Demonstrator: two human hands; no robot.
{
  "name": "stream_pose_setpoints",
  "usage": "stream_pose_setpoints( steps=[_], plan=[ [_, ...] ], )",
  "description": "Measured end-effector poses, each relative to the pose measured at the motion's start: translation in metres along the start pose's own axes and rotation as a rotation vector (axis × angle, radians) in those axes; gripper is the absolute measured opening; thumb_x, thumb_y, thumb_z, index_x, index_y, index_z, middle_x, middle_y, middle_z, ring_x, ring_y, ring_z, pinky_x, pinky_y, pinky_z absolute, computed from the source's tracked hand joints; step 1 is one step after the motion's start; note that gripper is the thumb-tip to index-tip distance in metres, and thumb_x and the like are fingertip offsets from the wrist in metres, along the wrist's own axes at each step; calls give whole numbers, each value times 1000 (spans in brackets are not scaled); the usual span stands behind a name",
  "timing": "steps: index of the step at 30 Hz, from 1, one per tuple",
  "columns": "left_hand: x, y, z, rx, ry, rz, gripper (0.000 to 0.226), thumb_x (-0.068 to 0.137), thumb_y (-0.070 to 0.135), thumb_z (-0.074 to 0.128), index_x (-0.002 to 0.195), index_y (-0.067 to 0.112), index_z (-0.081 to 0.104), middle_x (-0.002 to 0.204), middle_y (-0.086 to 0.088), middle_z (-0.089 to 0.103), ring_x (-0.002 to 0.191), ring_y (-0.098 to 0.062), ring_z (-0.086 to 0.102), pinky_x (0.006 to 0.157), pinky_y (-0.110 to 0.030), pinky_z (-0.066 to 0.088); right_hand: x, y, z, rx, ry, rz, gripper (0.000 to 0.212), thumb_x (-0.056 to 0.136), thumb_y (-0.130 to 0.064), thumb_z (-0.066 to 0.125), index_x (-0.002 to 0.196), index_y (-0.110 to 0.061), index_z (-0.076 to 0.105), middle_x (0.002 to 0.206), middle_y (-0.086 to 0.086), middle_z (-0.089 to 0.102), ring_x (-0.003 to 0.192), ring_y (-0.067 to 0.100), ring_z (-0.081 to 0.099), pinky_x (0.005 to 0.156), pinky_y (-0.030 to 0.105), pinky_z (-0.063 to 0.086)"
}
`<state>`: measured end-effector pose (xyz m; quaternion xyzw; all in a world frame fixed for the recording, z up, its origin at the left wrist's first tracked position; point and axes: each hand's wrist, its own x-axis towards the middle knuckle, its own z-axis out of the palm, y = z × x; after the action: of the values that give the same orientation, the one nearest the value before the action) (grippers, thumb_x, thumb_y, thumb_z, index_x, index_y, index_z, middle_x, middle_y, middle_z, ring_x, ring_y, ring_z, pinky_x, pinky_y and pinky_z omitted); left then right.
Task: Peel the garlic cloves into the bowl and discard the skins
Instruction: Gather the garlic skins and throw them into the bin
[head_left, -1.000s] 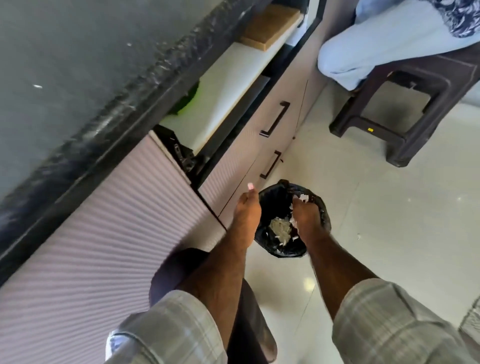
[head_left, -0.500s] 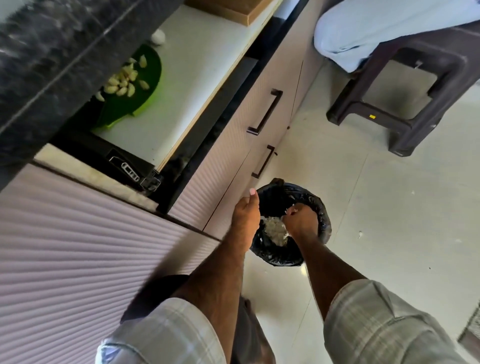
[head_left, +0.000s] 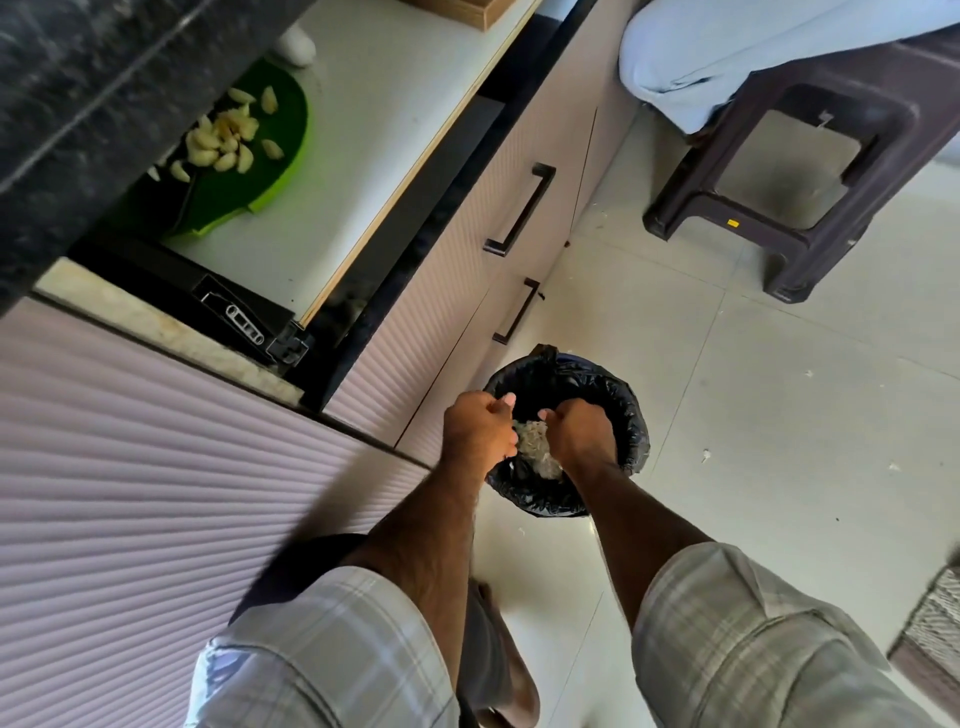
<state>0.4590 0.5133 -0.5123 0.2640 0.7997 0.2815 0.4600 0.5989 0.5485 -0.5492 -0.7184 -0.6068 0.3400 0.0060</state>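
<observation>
Closing together over bin (head_left: 631, 415), both hands (head_left: 530, 428), left fingers newly curled

Hidden and cut-off parts

The hands' (head_left: 530, 431) fingertips are hidden over the bin (head_left: 623, 405); the countertop covers part of the green bowl (head_left: 280, 171).

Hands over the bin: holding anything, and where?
Cannot tell. Both the left hand and right hand are curled over the skins in the bin; fingers hidden.
</observation>
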Motion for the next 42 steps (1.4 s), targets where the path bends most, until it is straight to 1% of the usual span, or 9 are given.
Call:
stream_pose_setpoints(
  steps=[3, 7, 11, 15, 19, 24, 26, 30, 42],
  plan=[
    [1, -4, -3, 162, 53, 31, 21, 91, 22, 85, 76, 13, 73, 66, -5, 75, 50, -15, 71, 52, -29, 62, -6, -3, 4, 39, -122, -99, 28, 90, -15, 71, 114, -28, 77, 132, 5, 67, 113, 29, 67, 98, 40, 57],
    [-8, 3, -11, 201, 34, 65, 24, 76, 14, 97, 75, 21, 73, 78, -1, 78, 66, -16, 78, 64, -30, 66, -15, -6, -3, 32, 70, -9, 39, 100, -53, 57, 97, -18, 74, 96, 9, 73, 88, 32, 70, 79, 39, 58],
    [-16, 9, -9, 252, 123, 94, 33, 81, 31, 93, 70, 19, 65, 70, -3, 74, 55, -20, 75, 51, -37, 65, -16, -8, -4, 5, -10, -116, 32, 89, -4, 64, 112, -23, 74, 125, 7, 65, 106, 29, 65, 88, 42, 60],
    [-22, 13, -11, 344, 90, 218, 34, 83, -3, 72, 73, 30, 72, 95, 5, 75, 86, -15, 74, 80, -30, 66, -18, -9, -8, 24, 29, -43, 31, 97, -44, 66, 95, -14, 75, 95, 9, 74, 79, 25, 66, 76, 35, 58],
    [-31, 23, -12, 368, -3, 191, 21, 84, 33, 55, 84, 33, 75, 83, 7, 75, 77, -22, 74, 73, -44, 67, -24, -12, -13, 48, -10, -129, 20, 87, -8, 64, 96, -22, 75, 108, 2, 68, 87, 21, 63, 77, 30, 56],
    [-49, 27, -22, 593, -39, 148, 101, 88, 91, 5, 115, 20, 71, 105, -9, 75, 97, -34, 72, 91, -53, 60, -39, -17, -28, 60, -57, -13, 65, 90, -78, 32, 102, -26, 70, 100, 7, 68, 95, 32, 65, 84, 41, 52],
    [-78, 43, -40, 627, 40, 167, 73, 100, 79, 34, 111, 15, 67, 95, -7, 71, 85, -27, 71, 78, -47, 65, -51, -17, -35, 120, -71, -49, 90, 84, -95, 25, 121, -24, 67, 116, 10, 70, 107, 33, 65, 88, 41, 50],
    [-120, 62, -79, 542, 113, 356, 24, 103, 18, 65, 124, 15, 53, 100, -3, 65, 89, -18, 70, 76, -31, 64, -91, -21, -72, 214, 187, -82, 44, 98, -48, 61, 115, -9, 71, 110, 13, 76, 99, 32, 71, 78, 27, 44],
    [-293, 111, -216, 936, 687, 1155, 28, 91, 13, 55, 114, 3, 67, 104, -18, 67, 100, -41, 60, 81, -50, 55, -264, -144, -174, 517, 822, -723, 22, 93, -31, 61, 93, -14, 75, 88, 2, 72, 78, 19, 67, 69, 34, 56]
  ],
)
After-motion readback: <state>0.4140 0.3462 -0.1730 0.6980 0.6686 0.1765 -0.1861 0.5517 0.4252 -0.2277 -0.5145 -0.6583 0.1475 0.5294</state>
